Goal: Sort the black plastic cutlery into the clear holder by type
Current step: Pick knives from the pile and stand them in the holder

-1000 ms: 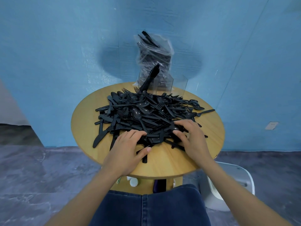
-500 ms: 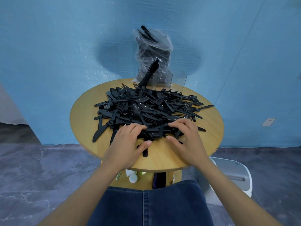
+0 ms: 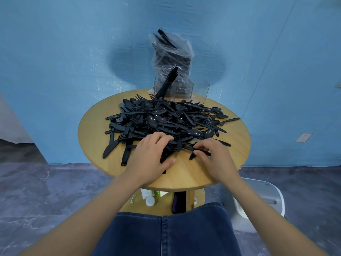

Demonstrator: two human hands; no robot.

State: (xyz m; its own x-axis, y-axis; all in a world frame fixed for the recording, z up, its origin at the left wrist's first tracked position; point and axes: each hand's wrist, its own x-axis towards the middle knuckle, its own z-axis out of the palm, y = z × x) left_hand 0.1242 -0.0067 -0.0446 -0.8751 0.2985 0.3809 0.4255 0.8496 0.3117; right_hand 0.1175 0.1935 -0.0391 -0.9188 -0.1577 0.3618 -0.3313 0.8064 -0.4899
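A big heap of black plastic cutlery point(image 3: 162, 121) with forks, spoons and knives covers the round wooden table point(image 3: 238, 145). The clear holder point(image 3: 197, 89) stands at the table's far edge, with a bunch of black knives point(image 3: 167, 84) leaning in its left compartment. My left hand point(image 3: 149, 159) rests palm down on the near edge of the heap, fingers curved over several pieces. My right hand point(image 3: 214, 156) is beside it, its fingers curled round a black piece point(image 3: 199, 149) at the heap's near right edge; I cannot make out its type.
A clear plastic bag point(image 3: 171, 58) with more black cutlery stands behind the holder against the blue wall. A white bin point(image 3: 258, 200) sits on the floor to my right. Small bottles point(image 3: 150, 199) lie on the shelf under the table. My jeans-clad lap is below.
Both hands have drawn closer together at the near edge of the heap. My right hand has slid left and curled its fingers round a piece.
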